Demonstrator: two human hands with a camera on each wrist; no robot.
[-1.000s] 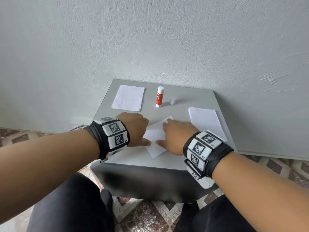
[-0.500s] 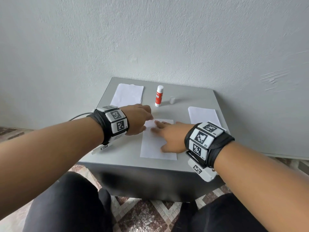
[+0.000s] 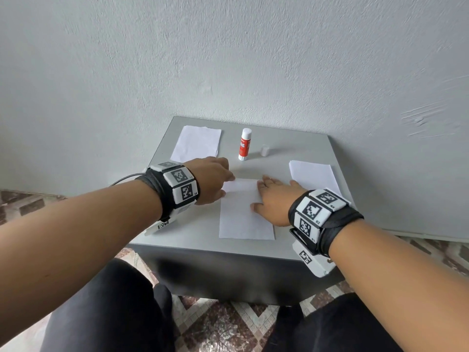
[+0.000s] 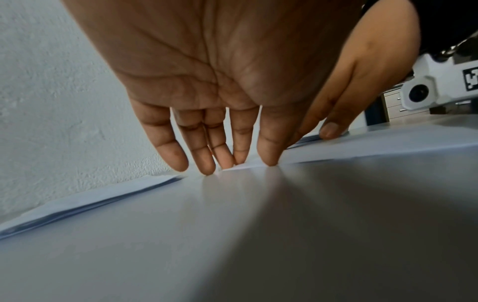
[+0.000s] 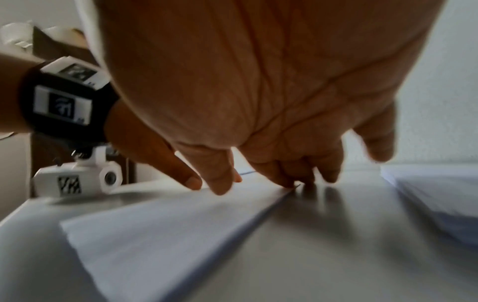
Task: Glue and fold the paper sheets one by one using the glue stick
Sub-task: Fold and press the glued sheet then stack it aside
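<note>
The sheet of paper [image 3: 245,214] lay flat on the grey desk [image 3: 284,246], directly under both hands. The right hand [image 3: 275,199] rested palm-down on its right half, its grip spread, fingers straight and pressed onto the sheet's far right corner, thumb lying out across the paper. The left hand [image 3: 212,179] sat at the sheet's far left corner; in the left wrist view its fingers [image 4: 207,155] were straight and close together, tips touching down right at the paper's edge where it met the desk. Neither grip was pinching anything; both were flat and extended.

Beyond the left hand, toward the wall, lay a second lot of paper [image 3: 196,143], and just right of the right hand lay a third lot [image 3: 313,174], partly hidden behind that wrist. Both wrist views showed layered edges on these, so each seemed to hold more than 1 sheet, though the number could not be told. That made 3 separate lots of white paper on the desk.

Beyond the fingertips of both hands, well apart from them, stood 1 glue stick [image 3: 245,147], upright, white on top with a red label. Just right of it sat 1 small white cap [image 3: 265,150].

Each wrist carried 1 black band with black-and-white markers.
</note>
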